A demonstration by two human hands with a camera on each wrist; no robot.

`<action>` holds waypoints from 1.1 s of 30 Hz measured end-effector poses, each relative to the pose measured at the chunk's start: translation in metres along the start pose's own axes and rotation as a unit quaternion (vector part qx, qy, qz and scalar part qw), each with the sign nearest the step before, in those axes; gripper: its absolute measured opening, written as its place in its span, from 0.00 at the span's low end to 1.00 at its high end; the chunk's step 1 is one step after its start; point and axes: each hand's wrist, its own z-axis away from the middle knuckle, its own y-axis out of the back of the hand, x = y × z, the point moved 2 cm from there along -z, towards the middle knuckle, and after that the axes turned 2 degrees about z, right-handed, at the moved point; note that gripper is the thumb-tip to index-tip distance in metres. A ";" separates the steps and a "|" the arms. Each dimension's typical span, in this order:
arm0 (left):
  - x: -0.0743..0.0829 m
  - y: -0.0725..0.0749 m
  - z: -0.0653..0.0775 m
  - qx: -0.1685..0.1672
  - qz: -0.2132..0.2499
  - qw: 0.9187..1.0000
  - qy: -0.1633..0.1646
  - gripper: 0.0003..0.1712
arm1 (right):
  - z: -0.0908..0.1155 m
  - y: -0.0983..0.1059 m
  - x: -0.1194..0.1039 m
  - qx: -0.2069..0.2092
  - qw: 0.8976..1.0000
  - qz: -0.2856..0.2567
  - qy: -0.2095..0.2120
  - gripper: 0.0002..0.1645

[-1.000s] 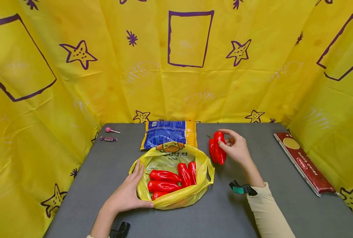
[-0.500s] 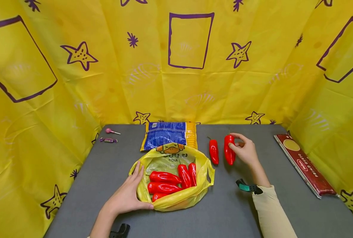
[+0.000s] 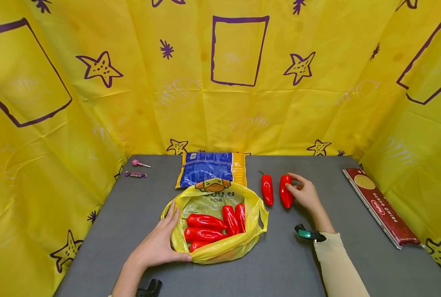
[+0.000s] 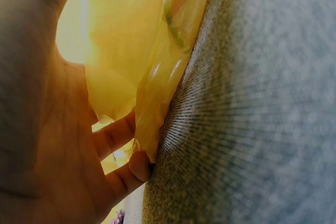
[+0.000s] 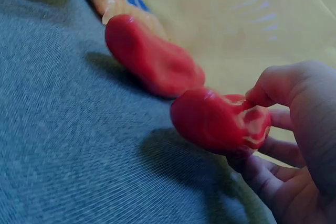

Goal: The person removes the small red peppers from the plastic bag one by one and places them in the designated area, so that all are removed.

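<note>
A yellow plastic bag (image 3: pixel 255 243) with a duck print lies with its mouth facing up and several red peppers (image 3: pixel 205 235) inside. My left hand (image 3: pixel 157 241) rests against the bag's left side, fingers extended along the rim and thumb at the front edge. In the left wrist view, fingertips of that hand (image 4: pixel 63 145) touch the yellow plastic close to the table. To the right of the bag, my right hand (image 3: pixel 305 194) pinches a red pepper (image 3: pixel 285 194) between thumb and fingers. A second red pepper (image 3: pixel 266 189) lies just left of it, apart.
Behind the bag lies a blue and yellow packet (image 3: pixel 209 167). A pink lollipop (image 3: pixel 136 163) and a purple wrapped candy (image 3: pixel 136 175) lie at the back left. On the right is a long dark red packet (image 3: pixel 382 208). Yellow patterned cloth (image 3: pixel 239 111) surrounds the grey table (image 3: pixel 265 272).
My right hand has moved the pinched pepper to the right, away from the other pepper, then slightly down. My left hand and the bag have stayed in place.
</note>
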 end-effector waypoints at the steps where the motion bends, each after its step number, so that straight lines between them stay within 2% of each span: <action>1: 0.000 0.000 0.000 0.000 0.000 1.000 0.000 0.87 | 0.000 -0.001 0.001 -0.001 1.000 0.003 0.002 0.28; 10: 0.001 -0.002 0.001 -0.004 0.002 1.000 0.008 0.86 | -0.001 -0.012 0.008 0.010 0.999 0.033 0.024 0.28; 19: 0.002 -0.002 0.000 0.001 0.003 1.000 0.005 0.86 | -0.002 -0.011 0.011 0.015 0.999 0.045 0.022 0.30; 29: -0.002 0.000 -0.001 0.005 -0.002 1.000 -0.005 0.86 | 0.000 -0.016 0.010 0.045 0.998 0.048 0.005 0.34; 33: -0.002 -0.001 -0.001 0.002 -0.003 1.000 0.000 0.86 | 0.001 -0.017 0.011 0.048 0.998 0.048 0.000 0.32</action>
